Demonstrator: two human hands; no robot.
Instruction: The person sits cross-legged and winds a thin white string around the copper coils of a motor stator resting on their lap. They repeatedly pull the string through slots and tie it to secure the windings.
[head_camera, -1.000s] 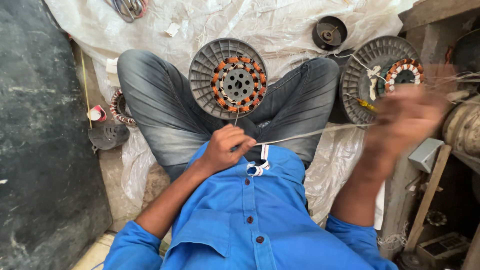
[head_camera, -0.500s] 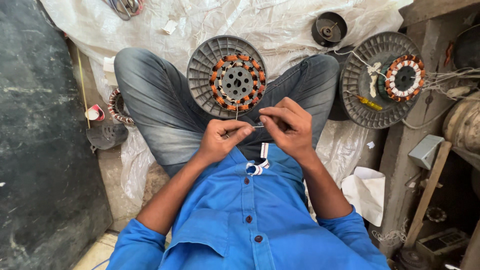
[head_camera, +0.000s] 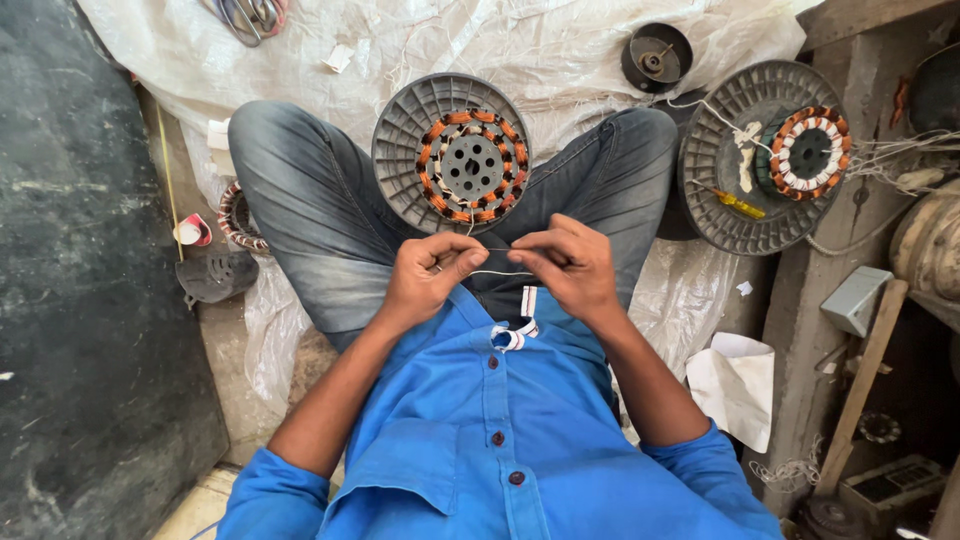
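Landmark here is the grey fan motor housing (head_camera: 452, 152) with the orange-and-black stator winding (head_camera: 470, 165), resting in the lap between the jeans-clad knees. Far left of it, by the knee, sits a small coil (head_camera: 236, 215) and a dark cover piece (head_camera: 216, 276). Just below it, the left hand (head_camera: 428, 278) is pinched shut on a thin pale thread (head_camera: 497, 272), and the right hand (head_camera: 563, 265) pinches the same thread right next to it. Off to the right lies a second motor housing (head_camera: 765, 160) with a yellow screwdriver (head_camera: 735, 203) on it.
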